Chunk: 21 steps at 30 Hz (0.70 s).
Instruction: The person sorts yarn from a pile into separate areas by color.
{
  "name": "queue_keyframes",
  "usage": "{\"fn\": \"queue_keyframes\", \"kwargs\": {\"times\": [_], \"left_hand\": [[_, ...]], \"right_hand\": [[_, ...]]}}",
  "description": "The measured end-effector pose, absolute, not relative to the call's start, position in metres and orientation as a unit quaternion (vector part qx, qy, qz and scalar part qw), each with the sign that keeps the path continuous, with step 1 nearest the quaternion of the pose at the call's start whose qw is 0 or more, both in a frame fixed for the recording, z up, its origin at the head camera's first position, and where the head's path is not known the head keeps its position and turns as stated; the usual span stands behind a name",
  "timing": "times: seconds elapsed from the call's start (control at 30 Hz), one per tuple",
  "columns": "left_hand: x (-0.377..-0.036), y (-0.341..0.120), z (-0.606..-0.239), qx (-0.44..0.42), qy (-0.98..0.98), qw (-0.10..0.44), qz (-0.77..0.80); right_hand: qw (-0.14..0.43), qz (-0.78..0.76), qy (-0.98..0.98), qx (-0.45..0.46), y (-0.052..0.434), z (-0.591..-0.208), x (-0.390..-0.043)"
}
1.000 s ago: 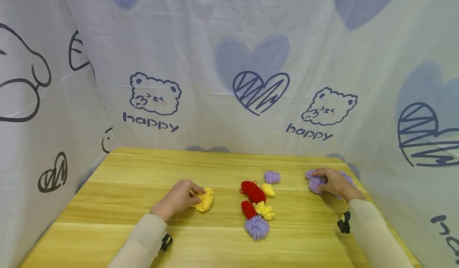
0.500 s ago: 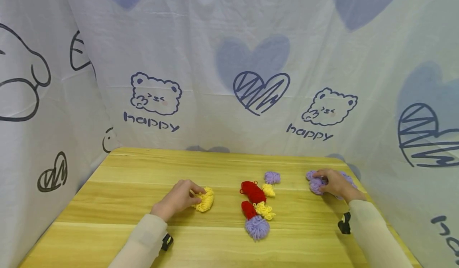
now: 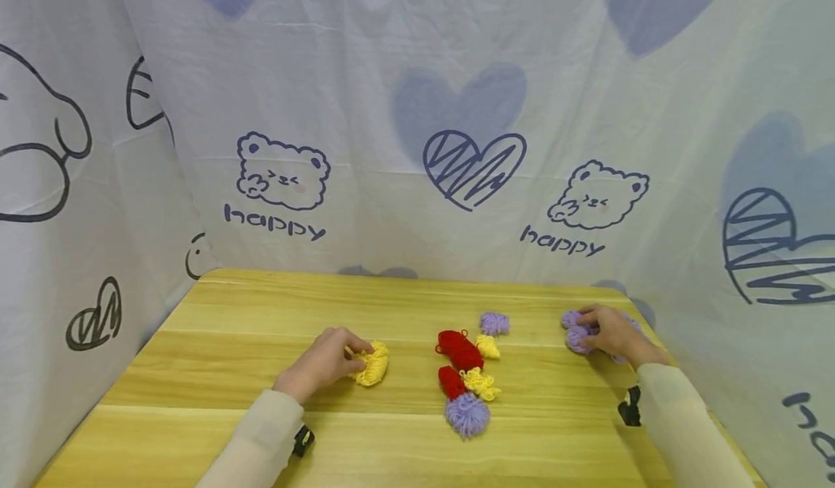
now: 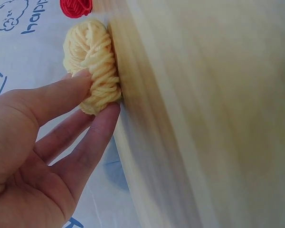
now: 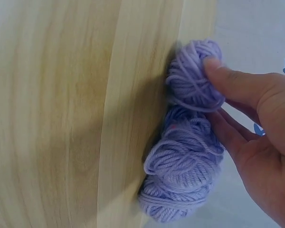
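Note:
My left hand [image 3: 326, 363] pinches a small yellow yarn ball [image 3: 373, 365] on the left half of the table. In the left wrist view, the thumb presses the yellow ball's side and fingertips reach its lower end. Over at the right, my right hand [image 3: 615, 334] holds a purple yarn ball [image 5: 195, 78] between thumb and fingers. More purple yarn [image 5: 183, 166] lies right against that ball in the right wrist view. From the head, the hand partly covers this purple group.
Mid-table, a loose cluster has two red yarn balls [image 3: 462, 350], two yellow ones [image 3: 480, 384], a purple ball [image 3: 468, 414] at the front and another purple one [image 3: 495, 323] at the back. Printed white cloth [image 3: 372, 241] hangs behind the wooden table [image 3: 261, 314] and at both sides.
My right hand has shifted slightly to the right, and the purple yarn under it has moved the same way. The left hand and the middle cluster stay put.

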<state>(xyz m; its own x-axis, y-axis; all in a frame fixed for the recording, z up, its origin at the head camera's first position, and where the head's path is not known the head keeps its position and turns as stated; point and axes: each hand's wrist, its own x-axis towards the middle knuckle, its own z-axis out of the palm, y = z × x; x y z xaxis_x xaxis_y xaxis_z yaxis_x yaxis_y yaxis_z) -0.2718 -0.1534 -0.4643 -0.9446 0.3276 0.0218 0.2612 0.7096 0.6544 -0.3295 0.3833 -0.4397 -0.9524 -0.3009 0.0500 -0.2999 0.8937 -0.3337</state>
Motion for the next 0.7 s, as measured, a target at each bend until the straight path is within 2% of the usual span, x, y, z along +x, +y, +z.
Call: {"fn": "queue_keyframes", "kwargs": {"times": [0.43,0.7], "left_hand": [[-0.2709,-0.1526,-0.4625,0.159,0.923,0.051,0.346],[-0.2726,-0.153,-0.4619,0.19,0.924,0.033,0.331]], "right_hand": [[-0.027,-0.178,0.97,-0.166,0.3859,-0.4449,-0.3301],[-0.028,-0.183,0.969,-0.167,0.3847,-0.448,-0.3308]]}}
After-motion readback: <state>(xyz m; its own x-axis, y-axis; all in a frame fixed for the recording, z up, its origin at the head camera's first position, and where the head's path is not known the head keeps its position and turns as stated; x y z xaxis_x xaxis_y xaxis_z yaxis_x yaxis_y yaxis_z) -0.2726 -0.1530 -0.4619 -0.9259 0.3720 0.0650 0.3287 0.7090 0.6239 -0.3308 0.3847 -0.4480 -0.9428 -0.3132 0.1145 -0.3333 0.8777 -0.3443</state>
